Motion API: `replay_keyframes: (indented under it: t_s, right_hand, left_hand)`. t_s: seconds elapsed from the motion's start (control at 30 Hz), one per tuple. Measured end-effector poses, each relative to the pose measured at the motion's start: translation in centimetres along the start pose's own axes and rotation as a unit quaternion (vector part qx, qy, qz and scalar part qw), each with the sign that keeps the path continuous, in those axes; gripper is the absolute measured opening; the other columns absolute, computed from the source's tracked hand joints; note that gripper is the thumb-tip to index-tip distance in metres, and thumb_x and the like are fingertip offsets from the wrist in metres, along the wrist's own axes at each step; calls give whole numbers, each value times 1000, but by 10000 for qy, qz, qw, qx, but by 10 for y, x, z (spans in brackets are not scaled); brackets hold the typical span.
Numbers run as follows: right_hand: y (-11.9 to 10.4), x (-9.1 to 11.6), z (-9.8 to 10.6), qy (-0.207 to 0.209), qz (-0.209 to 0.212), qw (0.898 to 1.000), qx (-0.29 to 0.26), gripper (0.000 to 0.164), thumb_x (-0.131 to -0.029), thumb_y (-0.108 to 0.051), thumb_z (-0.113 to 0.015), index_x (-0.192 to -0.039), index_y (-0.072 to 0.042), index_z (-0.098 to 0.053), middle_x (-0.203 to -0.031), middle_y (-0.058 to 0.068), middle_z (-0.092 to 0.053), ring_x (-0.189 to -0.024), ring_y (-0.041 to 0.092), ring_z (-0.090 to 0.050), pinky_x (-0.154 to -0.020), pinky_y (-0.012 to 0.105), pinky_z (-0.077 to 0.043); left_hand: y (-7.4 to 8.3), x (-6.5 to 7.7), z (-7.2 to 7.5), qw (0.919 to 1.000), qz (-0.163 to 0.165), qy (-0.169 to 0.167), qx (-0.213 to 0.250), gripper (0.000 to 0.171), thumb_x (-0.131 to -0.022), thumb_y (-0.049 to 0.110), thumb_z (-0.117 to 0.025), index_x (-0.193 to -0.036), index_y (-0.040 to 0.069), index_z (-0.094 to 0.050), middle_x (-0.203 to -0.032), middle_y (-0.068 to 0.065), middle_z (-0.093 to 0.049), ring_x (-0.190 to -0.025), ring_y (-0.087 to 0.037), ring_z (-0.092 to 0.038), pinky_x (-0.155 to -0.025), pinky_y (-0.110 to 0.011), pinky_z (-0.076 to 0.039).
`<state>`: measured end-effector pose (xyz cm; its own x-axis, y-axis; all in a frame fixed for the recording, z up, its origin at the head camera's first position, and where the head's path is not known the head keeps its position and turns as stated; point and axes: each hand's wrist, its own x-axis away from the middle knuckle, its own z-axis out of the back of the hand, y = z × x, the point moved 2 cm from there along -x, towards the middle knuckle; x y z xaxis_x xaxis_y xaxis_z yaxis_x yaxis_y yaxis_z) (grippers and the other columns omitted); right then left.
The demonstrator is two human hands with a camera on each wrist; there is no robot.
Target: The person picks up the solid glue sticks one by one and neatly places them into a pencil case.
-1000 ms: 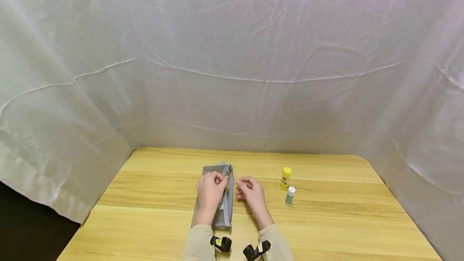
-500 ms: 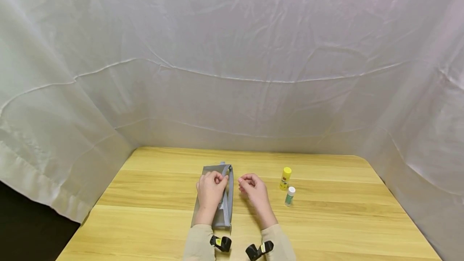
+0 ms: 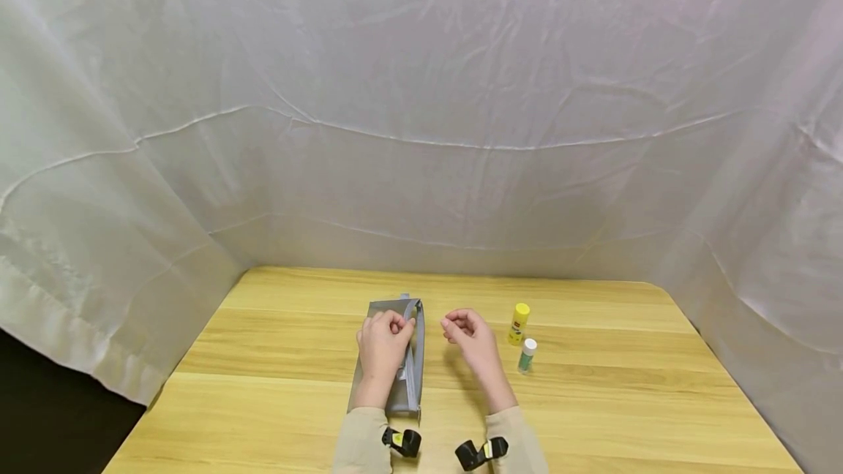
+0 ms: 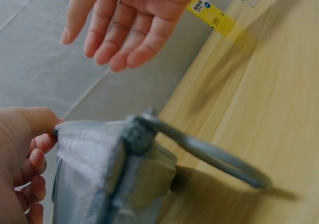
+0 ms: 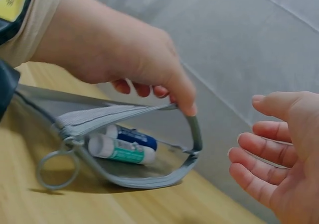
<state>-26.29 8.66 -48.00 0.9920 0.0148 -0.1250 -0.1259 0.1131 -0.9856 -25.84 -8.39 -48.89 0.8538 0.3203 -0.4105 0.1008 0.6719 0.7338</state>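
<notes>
A grey zippered pouch (image 3: 399, 402) lies on the table, its zip undone. My left hand (image 3: 382, 346) pinches the upper edge of its mouth between thumb and fingers, holding it apart. Through the gap, the right wrist view shows a green-and-white glue stick (image 5: 124, 152) and a blue-and-white one (image 5: 137, 136) inside. A ring pull (image 5: 59, 170) hangs from the zip. To the right of the pouch, my right hand (image 3: 476, 342) hovers with relaxed, slightly bent fingers and nothing between them.
Right of my right hand stand a yellow glue stick (image 3: 518, 325) and, nearer to me, a white-capped green glue stick (image 3: 527, 356). Pale curtains (image 3: 461, 189) enclose the wooden table (image 3: 626, 401) at the back and sides.
My right hand has drawn away from the pouch, moving a little to the right. My left hand and the pouch have stayed in place.
</notes>
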Motion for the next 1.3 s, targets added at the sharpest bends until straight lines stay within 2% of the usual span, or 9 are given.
replay_keyframes:
  t_s: [0.1,0.2,0.33,0.43,0.83,1.07,1.3]
  right_hand:
    - [-21,7,5,-1,18,9998,173,24,-90,-9,-66,-106,7,-61,-94,20,-66,-76,10,-60,-74,25,-54]
    - [-26,7,9,47,31,9993,375,24,-90,-9,-67,-107,7,-61,-95,20,-66,-76,9,-59,-73,23,-52]
    - [-14,1,15,63,140,9985,530,27,-90,-19,-69,-108,0,-63,-97,13,-67,-79,8,-59,-73,21,-49]
    - [-16,2,22,-13,245,9983,538,28,-90,-22,-70,-109,-3,-63,-99,11,-67,-82,9,-59,-76,22,-48]
    - [-26,2,49,-49,524,9975,469,25,-89,-12,-69,-108,2,-63,-97,14,-65,-82,3,-61,-78,19,-49]
    - [-26,2,65,142,616,9975,306,27,-89,-11,-70,-110,4,-63,-96,6,-65,-84,2,-62,-78,18,-50]
    - [-25,4,82,246,717,9970,126,29,-91,-9,-67,-114,8,-59,-92,-10,-64,-85,0,-63,-77,16,-51]
  left_hand:
    - [0,0,0,10000,-12,-2,0,26,-79,28,-78,-64,19,-58,-63,6,-48,-68,-14,-42,-74,-34,-31]
    - [0,0,0,10000,-14,-7,29,26,-79,28,-78,-64,19,-58,-64,6,-48,-68,-14,-42,-74,-34,-31]
    - [1,0,1,10000,4,-44,67,26,-80,28,-77,-65,19,-58,-64,6,-48,-68,-14,-42,-75,-34,-31]
    - [1,0,1,9999,21,-62,84,26,-79,27,-77,-65,19,-58,-64,6,-48,-68,-14,-42,-76,-34,-31]
    - [-1,0,1,10000,19,-15,72,26,-79,26,-78,-65,19,-58,-64,6,-48,-68,-15,-42,-75,-34,-31]
    - [-1,0,1,10000,12,-20,78,25,-79,27,-78,-65,19,-59,-64,6,-49,-68,-14,-42,-76,-35,-31]
    - [-2,0,0,10000,14,-41,82,25,-79,26,-78,-65,19,-59,-64,6,-48,-68,-14,-42,-76,-35,-31]
